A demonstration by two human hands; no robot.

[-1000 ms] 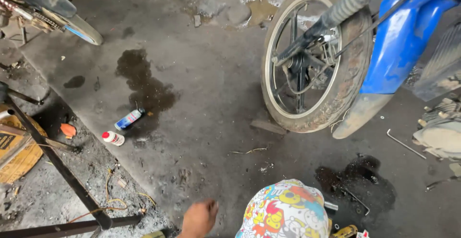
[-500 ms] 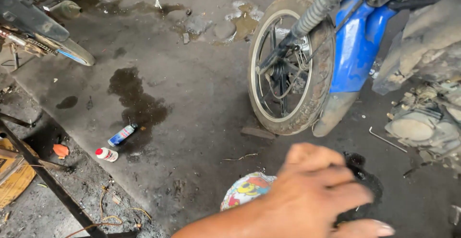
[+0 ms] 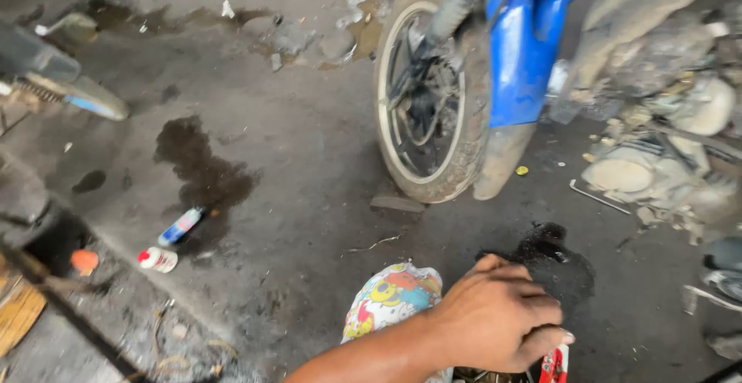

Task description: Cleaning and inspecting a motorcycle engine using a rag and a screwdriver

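A hand [image 3: 495, 317] is reaching in from the bottom edge over the floor [image 3: 309, 190], its back turned to the camera and its fingers [image 3: 533, 306] curling downward and close together. Whether they are gripping anything underneath cannot be told. It is coming in from the lower left with the thumb on the far side, so it looks like the left hand, though that is not certain; the other hand is not showing. A small red and white packet [image 3: 553, 364] is peeking out just beneath the fingertips at the bottom edge, touching or almost touching them. Just left of the wrist, a bright cartoon-printed cloth [image 3: 390, 298] is lying bunched on the floor. Beyond the knuckles, a dark oily stain [image 3: 553, 263] is spreading over the concrete.

Farther up, a muddy motorcycle wheel [image 3: 433, 97] is standing upright on the floor, with a blue fender [image 3: 525, 51] just beside it on the right. A heap of dusty engine parts [image 3: 657, 151] is lying to the right of that. Well apart to the left, a small blue and white bottle [image 3: 179, 226] is lying on its side at the edge of another dark stain [image 3: 201, 170], with a white bottle with a red cap [image 3: 157, 259] lying near it.
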